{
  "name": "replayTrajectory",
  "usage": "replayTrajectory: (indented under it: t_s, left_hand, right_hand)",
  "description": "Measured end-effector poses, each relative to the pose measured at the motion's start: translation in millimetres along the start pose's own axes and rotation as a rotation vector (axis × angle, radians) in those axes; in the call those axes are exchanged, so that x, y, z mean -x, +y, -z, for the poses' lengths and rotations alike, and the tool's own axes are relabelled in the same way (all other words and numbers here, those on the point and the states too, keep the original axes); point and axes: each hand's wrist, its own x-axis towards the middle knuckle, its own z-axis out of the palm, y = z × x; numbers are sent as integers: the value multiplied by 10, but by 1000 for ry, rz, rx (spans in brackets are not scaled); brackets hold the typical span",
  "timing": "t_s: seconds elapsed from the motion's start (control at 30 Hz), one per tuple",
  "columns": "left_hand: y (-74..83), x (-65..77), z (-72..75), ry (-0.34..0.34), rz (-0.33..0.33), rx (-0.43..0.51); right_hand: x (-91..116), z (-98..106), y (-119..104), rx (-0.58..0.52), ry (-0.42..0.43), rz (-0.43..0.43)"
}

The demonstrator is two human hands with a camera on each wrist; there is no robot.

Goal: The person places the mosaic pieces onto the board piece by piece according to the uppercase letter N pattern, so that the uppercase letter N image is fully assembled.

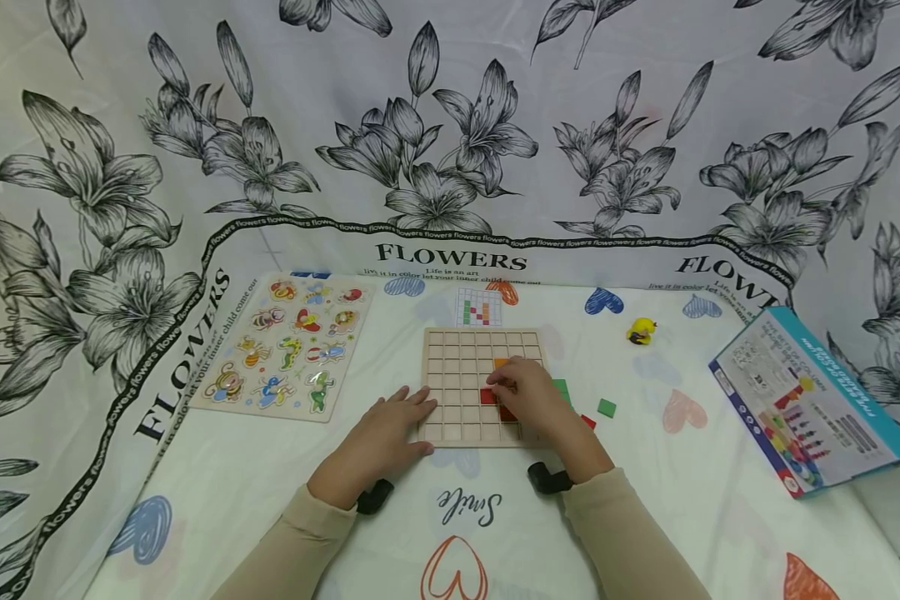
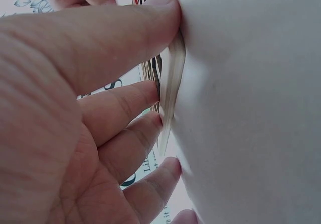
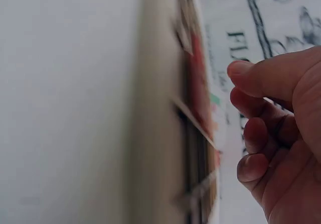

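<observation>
A square wooden grid board [image 1: 461,417] lies in front of me. My left hand [image 1: 386,429] rests at its left edge, fingers fairly straight. In the left wrist view the thumb and fingertips touch the board's rim [image 2: 173,76]. My right hand [image 1: 528,396] is over the right half of the board with loosely curled fingers. Nothing shows between thumb and fingertips [image 3: 241,69] in the right wrist view. Beside those fingers, a red tile [image 1: 487,397] and an orange tile [image 1: 501,362] sit in grid cells. More red is partly hidden under the hand.
Green tiles [image 1: 607,408] and a red tile [image 1: 588,422] lie right of the board. Behind it is a colored pattern card [image 1: 478,307]. An insect puzzle board [image 1: 285,354] lies left; a yellow toy figure [image 1: 641,331] and a blue-edged box [image 1: 817,400] are at right.
</observation>
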Motion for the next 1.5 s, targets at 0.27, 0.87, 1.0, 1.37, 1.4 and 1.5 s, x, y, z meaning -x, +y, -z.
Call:
replayTrajectory:
  t_s: [0.27, 0.87, 1.0, 1.37, 1.4, 1.5]
  left_hand:
    - [5, 9, -9, -4, 5, -5]
    - [-15, 17, -19, -17, 15, 3]
    - [-8, 13, -18, -19, 12, -1]
    - [15, -1, -11, -19, 4, -11]
    - [17, -2, -8, -18, 5, -8]
    - [20, -2, -1, -14, 12, -8]
  right_hand:
    - [309, 486, 332, 18, 17, -151]
    - [856, 533, 749, 65, -41, -325]
    - [865, 537, 742, 39, -22, -324]
    - [755, 506, 548, -66, 184, -178]
    - [713, 502, 489, -83, 193, -159]
    - [542, 486, 276, -104, 161, -117]
